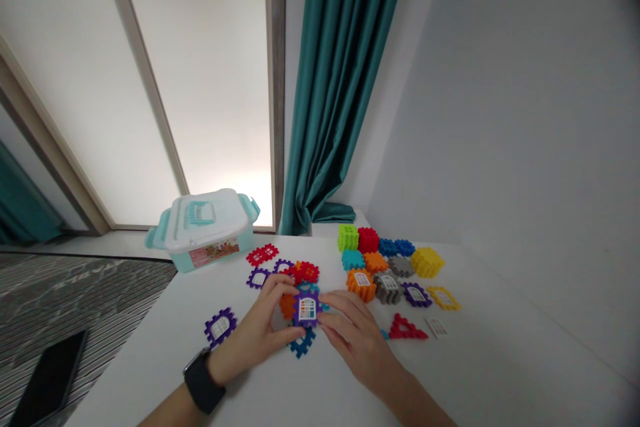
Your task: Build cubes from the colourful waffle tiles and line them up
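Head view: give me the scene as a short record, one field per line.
left hand: grips the left edge of the purple window piece
right hand: fingers at its right edge
wrist: dark watch, left
box: lidded, far left on table
right side: green stack, yellow stack, others
near right hand: red triangle piece

The purple window piece [307, 309] hides part of the orange piece [287, 307] and the upper side of the dark blue piece [303, 344] below it. The right hand [355, 340] covers most of a light blue piece [384, 333], so its shape cannot be told. The print on the storage box [214, 251] is too small to read, and its closed lid [210, 213] hides the inside. The bottom edge cuts off both forearms and the black device [47, 380]; the top edge crops the teal curtain [333, 93]
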{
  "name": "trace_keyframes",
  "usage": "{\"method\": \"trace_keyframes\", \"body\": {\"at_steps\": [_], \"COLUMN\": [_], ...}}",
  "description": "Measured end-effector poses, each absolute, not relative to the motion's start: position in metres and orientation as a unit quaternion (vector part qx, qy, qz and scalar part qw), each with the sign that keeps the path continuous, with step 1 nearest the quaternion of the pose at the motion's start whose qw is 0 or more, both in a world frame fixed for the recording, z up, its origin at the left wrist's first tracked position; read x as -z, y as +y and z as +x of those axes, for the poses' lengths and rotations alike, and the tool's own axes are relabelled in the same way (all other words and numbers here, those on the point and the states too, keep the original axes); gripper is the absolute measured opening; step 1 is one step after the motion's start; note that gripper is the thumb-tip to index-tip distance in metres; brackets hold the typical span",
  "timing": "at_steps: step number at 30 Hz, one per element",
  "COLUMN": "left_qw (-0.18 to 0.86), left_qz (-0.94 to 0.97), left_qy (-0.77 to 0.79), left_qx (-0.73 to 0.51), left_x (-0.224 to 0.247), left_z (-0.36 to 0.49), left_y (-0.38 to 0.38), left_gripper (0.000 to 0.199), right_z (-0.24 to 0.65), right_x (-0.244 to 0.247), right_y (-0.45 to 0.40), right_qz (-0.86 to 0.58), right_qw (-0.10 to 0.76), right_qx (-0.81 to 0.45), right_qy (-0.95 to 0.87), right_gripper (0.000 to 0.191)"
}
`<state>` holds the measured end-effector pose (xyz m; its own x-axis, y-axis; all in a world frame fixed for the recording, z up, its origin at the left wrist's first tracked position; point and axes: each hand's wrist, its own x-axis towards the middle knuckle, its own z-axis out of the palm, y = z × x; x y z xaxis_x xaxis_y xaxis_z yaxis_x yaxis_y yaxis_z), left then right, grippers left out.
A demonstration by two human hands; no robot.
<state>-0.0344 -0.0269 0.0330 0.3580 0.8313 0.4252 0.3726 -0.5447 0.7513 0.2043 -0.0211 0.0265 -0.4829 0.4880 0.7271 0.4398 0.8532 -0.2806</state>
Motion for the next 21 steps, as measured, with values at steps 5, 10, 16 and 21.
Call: {"method": "trace_keyframes", "body": {"at_steps": [5,10,16,21], "left_qw": [0.312,0.364,0.408,0.405], "left_qz": [0.767,0.742,0.729,0.733], "left_qy": [0.391,0.385,0.378,0.377], "left_qx": [-0.403,-0.411,-0.399,-0.396], "left_x": [-0.038,-0.039,-0.037,-0.036], "left_z": [-0.031,-0.027,-0.026,-0.027], "left_y": [-0.029,-0.028,-0.026,-0.026], "left_gripper": [0.015,0.028,0.037,0.033], "right_z": [0.202,0.197,0.19,0.192], "right_x": [-0.027,-0.02,-0.017,-0.021], "right_y": [-0.02,-0.015,-0.011,-0.012], "right_qz": [-0.331,-0.436,-0.424,-0.429], "right_qw": [0.491,0.473,0.489,0.466], "right_qx": [-0.177,-0.383,-0.488,-0.469], "right_qy": [-0.786,-0.663,-0.586,-0.615], "right_gripper": [0.01,0.032,0.05,0.046]}}
